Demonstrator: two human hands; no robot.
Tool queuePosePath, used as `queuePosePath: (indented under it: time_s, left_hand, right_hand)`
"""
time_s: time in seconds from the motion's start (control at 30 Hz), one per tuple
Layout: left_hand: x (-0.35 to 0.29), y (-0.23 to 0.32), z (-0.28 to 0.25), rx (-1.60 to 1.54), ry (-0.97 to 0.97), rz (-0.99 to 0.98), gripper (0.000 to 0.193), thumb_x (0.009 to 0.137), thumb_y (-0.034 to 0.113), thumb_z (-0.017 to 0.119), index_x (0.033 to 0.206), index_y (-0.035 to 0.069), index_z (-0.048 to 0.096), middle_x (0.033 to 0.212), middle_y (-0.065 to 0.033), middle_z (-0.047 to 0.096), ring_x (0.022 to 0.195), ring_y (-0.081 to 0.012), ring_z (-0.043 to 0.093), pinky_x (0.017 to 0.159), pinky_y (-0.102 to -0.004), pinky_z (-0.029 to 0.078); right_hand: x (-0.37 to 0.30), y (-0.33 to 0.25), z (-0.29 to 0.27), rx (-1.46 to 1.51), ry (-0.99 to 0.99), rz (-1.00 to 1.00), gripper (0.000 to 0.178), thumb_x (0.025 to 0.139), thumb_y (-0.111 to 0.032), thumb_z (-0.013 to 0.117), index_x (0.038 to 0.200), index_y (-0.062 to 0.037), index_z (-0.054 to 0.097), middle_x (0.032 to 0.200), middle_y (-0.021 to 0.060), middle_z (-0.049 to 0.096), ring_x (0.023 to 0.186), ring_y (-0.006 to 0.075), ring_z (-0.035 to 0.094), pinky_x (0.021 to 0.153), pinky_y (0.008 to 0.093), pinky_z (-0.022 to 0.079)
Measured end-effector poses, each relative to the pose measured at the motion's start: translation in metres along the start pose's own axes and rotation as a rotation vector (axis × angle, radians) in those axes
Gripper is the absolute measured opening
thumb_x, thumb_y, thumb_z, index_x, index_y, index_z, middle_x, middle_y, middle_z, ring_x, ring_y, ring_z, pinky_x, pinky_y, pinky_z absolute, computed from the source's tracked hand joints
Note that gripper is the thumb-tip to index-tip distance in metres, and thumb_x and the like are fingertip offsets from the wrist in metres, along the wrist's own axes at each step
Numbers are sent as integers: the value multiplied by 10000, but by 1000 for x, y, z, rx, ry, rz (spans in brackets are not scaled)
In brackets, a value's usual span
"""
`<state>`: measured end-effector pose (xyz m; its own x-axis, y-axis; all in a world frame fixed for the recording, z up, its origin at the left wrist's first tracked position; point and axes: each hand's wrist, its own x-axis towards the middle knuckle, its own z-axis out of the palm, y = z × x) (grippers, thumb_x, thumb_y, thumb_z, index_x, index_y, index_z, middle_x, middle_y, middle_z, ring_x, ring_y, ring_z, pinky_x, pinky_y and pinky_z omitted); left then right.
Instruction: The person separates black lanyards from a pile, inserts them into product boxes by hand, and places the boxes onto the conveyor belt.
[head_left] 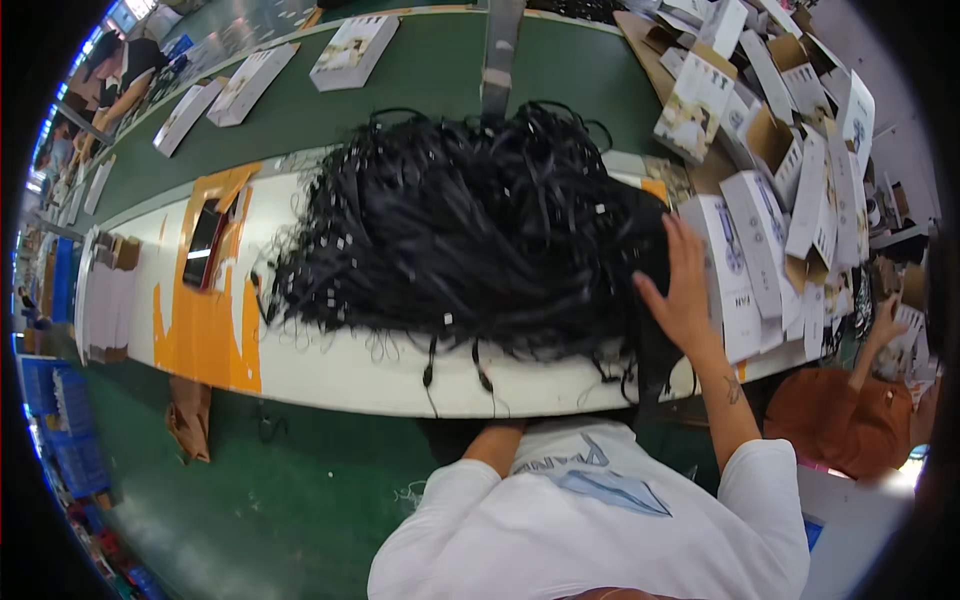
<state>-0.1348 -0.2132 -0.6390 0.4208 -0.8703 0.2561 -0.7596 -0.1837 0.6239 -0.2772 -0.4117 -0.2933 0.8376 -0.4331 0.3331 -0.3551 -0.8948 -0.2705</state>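
Note:
A large heap of black straps and thin cords [450, 240], flecked with small white bits, covers the middle of the white table. My right hand [685, 290] lies at the heap's right edge, on a piece of dark cloth or bag [648, 340]. Its fingers are stretched out and the thumb stands apart; I see nothing gripped. My left forearm [495, 447] goes under the table's front edge, so that hand is hidden. Two cord ends with dark, thicker pieces [483, 372] hang over the front of the table.
Many printed white boxes [760, 230], some with open flaps, are piled at the right. A phone [204, 243] lies on orange tape at the left. Behind runs a green conveyor belt [430, 70] carrying several boxes. Another person [850, 410] works at the far right.

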Motion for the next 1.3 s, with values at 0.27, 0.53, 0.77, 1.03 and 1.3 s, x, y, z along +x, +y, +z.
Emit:
queuePosePath:
  time_s: [0.27, 0.53, 0.77, 1.03, 1.3]
  left_hand:
    - [43, -40, 3, -13, -48, -132, 291, 802, 93, 520, 1086, 61, 570, 1073, -182, 578, 974, -329, 554, 816, -353, 453]
    - [-25, -4, -22, -19, -108, -324, 292, 799, 81, 519, 1086, 66, 570, 1067, -176, 582, 955, -329, 563, 800, -355, 460]
    - [-160, 79, -25, -43, -230, -424, 293, 797, 71, 519, 1086, 70, 570, 1061, -171, 586, 938, -329, 571, 786, -357, 465]
    - [-202, 87, -41, 47, -204, -428, 296, 795, 59, 519, 1086, 75, 570, 1056, -165, 589, 919, -329, 579, 770, -359, 471]
    - [-191, 75, -104, 157, -283, -359, 299, 793, 48, 518, 1086, 79, 570, 1050, -159, 593, 900, -329, 588, 754, -360, 478]
  right_hand:
    - [10, 4, 9, -87, -340, 99, 793, 574, -142, 614, 1300, 5, 332, 1401, 160, 280, 1259, 373, 278, 1033, 498, 167]
    - [19, 17, 22, -16, -293, 31, 730, 724, -255, 559, 1345, -38, 242, 1399, 178, 283, 1230, 366, 325, 1004, 559, 101]
    - [20, 16, 24, -57, -242, 48, 679, 668, -131, 591, 1297, -33, 352, 1374, 123, 348, 1244, 324, 339, 1028, 511, 127]
    - [-61, 14, -61, 1041, -322, 364, 345, 836, -256, 545, 1014, 37, 581, 1120, 201, 530, 1000, 240, 531, 812, 331, 425]
    - [-368, 73, -21, 1713, -559, 1535, 391, 832, -390, 553, 923, -13, 611, 783, 138, 572, 733, 203, 544, 693, 302, 432]
